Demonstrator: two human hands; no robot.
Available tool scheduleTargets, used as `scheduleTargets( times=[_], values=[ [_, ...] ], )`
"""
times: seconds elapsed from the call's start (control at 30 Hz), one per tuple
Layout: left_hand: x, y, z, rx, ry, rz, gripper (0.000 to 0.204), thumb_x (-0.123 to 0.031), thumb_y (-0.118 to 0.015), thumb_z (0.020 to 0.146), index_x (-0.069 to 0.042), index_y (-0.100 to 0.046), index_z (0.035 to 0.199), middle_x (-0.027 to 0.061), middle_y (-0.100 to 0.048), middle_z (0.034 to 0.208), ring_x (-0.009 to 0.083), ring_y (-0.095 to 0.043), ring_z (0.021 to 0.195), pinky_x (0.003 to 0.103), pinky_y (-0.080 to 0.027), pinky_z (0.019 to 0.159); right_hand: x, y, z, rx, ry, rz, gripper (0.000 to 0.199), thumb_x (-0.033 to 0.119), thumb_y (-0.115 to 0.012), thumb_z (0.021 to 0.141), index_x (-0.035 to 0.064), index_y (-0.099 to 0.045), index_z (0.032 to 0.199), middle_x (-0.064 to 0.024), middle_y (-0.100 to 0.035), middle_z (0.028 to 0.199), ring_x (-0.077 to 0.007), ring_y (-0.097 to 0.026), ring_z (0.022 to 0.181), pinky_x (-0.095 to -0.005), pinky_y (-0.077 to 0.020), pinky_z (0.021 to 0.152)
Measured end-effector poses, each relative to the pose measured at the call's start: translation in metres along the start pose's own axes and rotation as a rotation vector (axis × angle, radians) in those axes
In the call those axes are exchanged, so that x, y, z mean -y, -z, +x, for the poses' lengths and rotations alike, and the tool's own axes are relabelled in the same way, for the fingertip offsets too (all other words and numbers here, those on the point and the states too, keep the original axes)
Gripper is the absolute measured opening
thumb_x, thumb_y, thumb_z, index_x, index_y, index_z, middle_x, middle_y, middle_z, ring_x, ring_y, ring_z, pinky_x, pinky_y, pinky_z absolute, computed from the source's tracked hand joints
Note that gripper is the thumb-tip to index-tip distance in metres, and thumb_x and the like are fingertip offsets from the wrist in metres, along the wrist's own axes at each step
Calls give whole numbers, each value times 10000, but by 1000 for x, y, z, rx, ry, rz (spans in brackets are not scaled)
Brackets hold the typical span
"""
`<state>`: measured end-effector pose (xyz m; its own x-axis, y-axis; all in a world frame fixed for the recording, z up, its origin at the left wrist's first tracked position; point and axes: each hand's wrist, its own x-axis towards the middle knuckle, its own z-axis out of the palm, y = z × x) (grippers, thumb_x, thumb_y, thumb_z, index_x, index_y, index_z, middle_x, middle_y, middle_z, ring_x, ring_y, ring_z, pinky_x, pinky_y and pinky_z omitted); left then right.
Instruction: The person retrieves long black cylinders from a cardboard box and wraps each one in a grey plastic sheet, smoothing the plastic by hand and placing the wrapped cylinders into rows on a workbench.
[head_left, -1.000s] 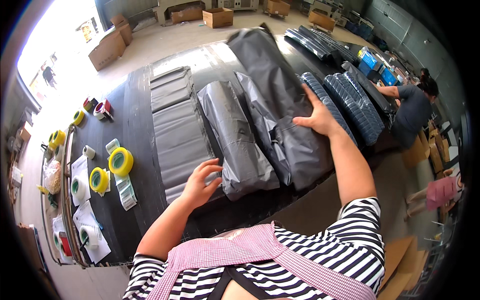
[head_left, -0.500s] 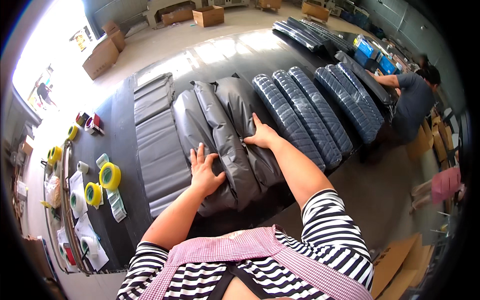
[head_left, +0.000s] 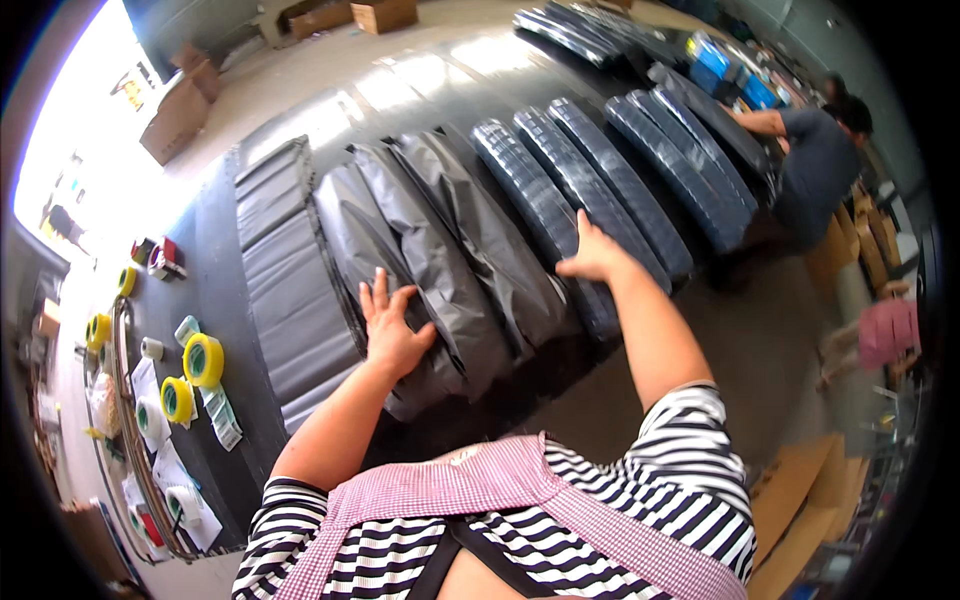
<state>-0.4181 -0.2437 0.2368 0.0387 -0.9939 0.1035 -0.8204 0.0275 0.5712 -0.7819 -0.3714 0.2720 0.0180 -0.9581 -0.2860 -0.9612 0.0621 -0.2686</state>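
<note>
Long, puffy bundles in grey plastic bags [head_left: 440,250] lie side by side on the dark table [head_left: 215,275]. My left hand [head_left: 395,325] rests on the left-hand bundle, fingers spread and holding nothing. To the right, several navy quilted rolls [head_left: 615,190] in clear, shiny wrap lie in a row. Over the nearest of these is my right hand [head_left: 600,255], thumb and forefinger apart and nothing in its grasp. Whether it touches the wrap I cannot tell. Left of the bundles lies a flat stack of grey plastic bags [head_left: 295,280].
Yellow tape rolls [head_left: 203,360], labels [head_left: 222,415] and a tape dispenser [head_left: 165,260] sit on the table's left. A co-worker [head_left: 825,160] stands at the right with a hand on a dark package. A cardboard box [head_left: 800,500] is low on the right.
My right hand has moved right, from the grey bundles to over the nearest clear-wrapped roll. My left hand stays on the left bundle. The view has shifted a little.
</note>
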Motion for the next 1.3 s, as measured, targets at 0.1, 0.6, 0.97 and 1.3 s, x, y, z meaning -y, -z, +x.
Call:
scheduleTargets(
  times=[0.1, 0.6, 0.97, 1.3],
  values=[
    [6, 0, -4, -35, -8, 17, 647, -230, -811, 707, -143, -597, 1311, 211, -162, 1660, 502, -88, 1507, 529, -203, 1230, -45, 20, 0, 342, 10, 843, 787, 342, -695, 924, -52, -362, 1519, -210, -532, 1452, -288, -516, 1350, -408, -371, 1153],
    [10, -7, -8, -72, 17, 15, 720, -246, -778, 742, -160, -523, 1409, 229, -131, 1661, 459, -132, 1517, 489, -216, 1224, -14, -14, 11, 92, 57, 586, 804, 320, -917, 725, -33, -527, 1332, -175, -651, 1186, -267, -615, 1127, -368, -476, 1002],
    [12, -20, 8, -44, 245, -203, 1081, -361, -852, 720, -263, -236, 1603, 350, -62, 1622, 519, -318, 1436, 478, -341, 1167, -26, -9, -21, 153, 232, 1077, 841, 132, -860, 736, -32, -456, 1456, -130, -627, 1297, -208, -598, 1168, -338, -455, 1032],
    [-44, -60, 79, 197, 233, -379, 1141, -590, -799, 768, -273, -125, 1632, 403, 95, 1597, 590, -157, 1469, 525, -303, 1182, 32, 80, -179, -8, 394, 1407, 928, 323, -896, 720, -13, -427, 1448, -112, -621, 1211, -212, -612, 1103, -342, -500, 953]
  ],
)
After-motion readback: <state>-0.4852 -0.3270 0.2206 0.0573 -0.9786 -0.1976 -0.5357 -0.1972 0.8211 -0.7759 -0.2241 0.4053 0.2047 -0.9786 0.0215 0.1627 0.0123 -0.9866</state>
